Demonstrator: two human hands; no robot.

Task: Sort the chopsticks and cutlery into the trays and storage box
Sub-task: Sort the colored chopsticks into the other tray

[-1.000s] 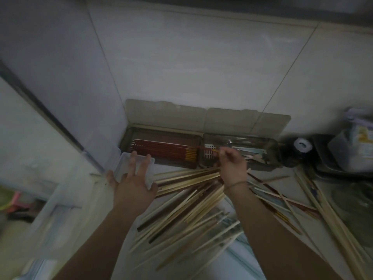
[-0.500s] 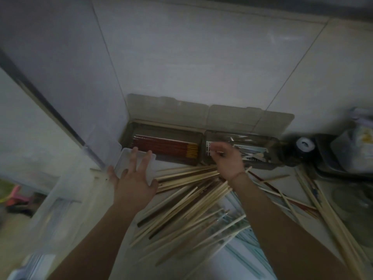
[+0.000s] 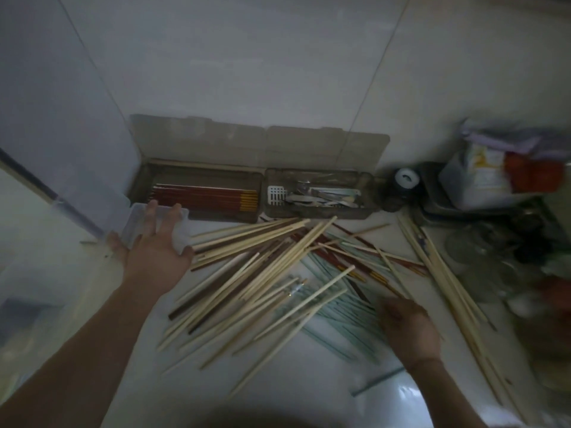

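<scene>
A loose pile of pale wooden chopsticks (image 3: 262, 273) lies on the white counter, mixed with dark brown, red and teal chopsticks (image 3: 340, 307). At the wall stands a brown storage box (image 3: 200, 213) with its lids up; its left compartment holds red chopsticks (image 3: 204, 197) and its right compartment holds metal cutlery (image 3: 321, 196). My left hand (image 3: 154, 251) rests with spread fingers on a clear plastic tray (image 3: 136, 220) left of the pile. My right hand (image 3: 408, 329), blurred, hovers low over the pile's right edge above the teal chopsticks; its fingers are hard to read.
A row of long pale chopsticks (image 3: 441, 279) lies along the right side. Further right are a tape roll (image 3: 406, 179), a bagged container (image 3: 494, 174) on a dark tray, and glass jars (image 3: 475, 251). A tiled wall closes the back and left.
My right hand has left the cutlery compartment and dropped back to the pile's right side. My left hand has stayed on the clear tray.
</scene>
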